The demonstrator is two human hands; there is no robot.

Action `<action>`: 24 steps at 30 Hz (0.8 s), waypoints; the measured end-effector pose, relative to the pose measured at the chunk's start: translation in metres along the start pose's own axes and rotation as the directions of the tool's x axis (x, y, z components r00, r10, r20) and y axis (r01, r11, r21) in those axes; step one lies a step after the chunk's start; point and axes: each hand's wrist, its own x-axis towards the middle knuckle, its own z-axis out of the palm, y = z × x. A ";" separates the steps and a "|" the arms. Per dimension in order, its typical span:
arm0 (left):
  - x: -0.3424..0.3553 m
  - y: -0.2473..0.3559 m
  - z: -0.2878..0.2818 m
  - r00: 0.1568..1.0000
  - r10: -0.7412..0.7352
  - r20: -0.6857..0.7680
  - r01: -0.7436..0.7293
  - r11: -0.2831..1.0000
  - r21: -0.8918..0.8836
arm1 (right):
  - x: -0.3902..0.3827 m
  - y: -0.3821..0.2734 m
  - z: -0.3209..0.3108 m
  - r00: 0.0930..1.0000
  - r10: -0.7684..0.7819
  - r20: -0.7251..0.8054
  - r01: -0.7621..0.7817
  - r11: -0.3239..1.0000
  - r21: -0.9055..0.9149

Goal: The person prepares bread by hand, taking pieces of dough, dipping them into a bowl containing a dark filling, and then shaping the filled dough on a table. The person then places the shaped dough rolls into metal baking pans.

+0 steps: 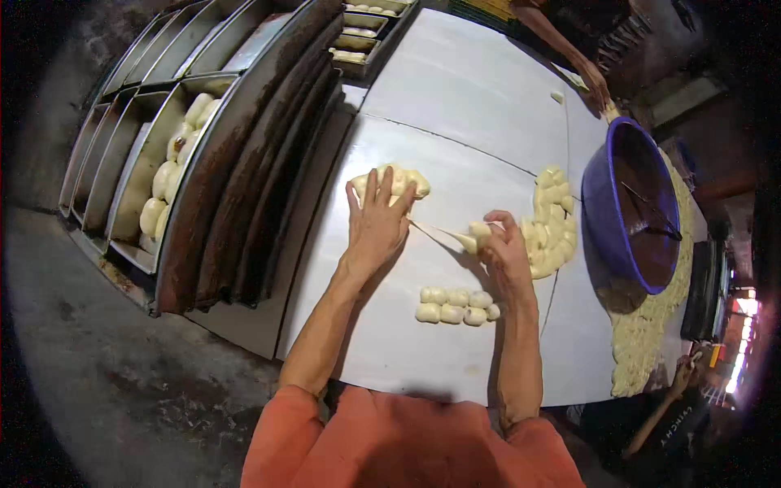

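Dough lump (418, 182) partly covered by fingers of left hand (380, 224); palm out of sight. Right hand (510, 254) hides part of dough piece (470, 242) in its grip. Insides of lower pans in stack (220, 195) hidden. Top tray (389, 50) cut off by upper edge, as is co-worker's arm (549, 31). Blue tub (599, 207) blocks part of dough sheet (651, 337). Item at second co-worker's hand (683, 379) too small to tell. Orange shirt (325, 447) cut by lower edge.

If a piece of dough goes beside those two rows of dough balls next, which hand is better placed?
Probably the right hand: it holds a small dough piece and is nearer the dough balls. The left hand rests with fingers spread on a larger dough lump.
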 end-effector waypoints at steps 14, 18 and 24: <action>-0.031 0.129 -0.021 0.770 0.096 0.631 0.617 -0.364 -0.697 | -0.072 -0.004 -0.016 0.986 -0.155 -0.067 0.162 0.982 0.102; -0.031 0.149 -0.027 0.756 0.012 0.655 0.588 -0.451 -0.671 | -0.072 0.006 -0.024 0.856 -0.510 -0.089 0.440 0.807 -0.393; -0.040 0.164 -0.019 0.855 -0.156 0.495 0.476 -0.145 -0.867 | -0.083 0.000 -0.035 0.915 -0.331 -0.231 0.316 0.944 -0.098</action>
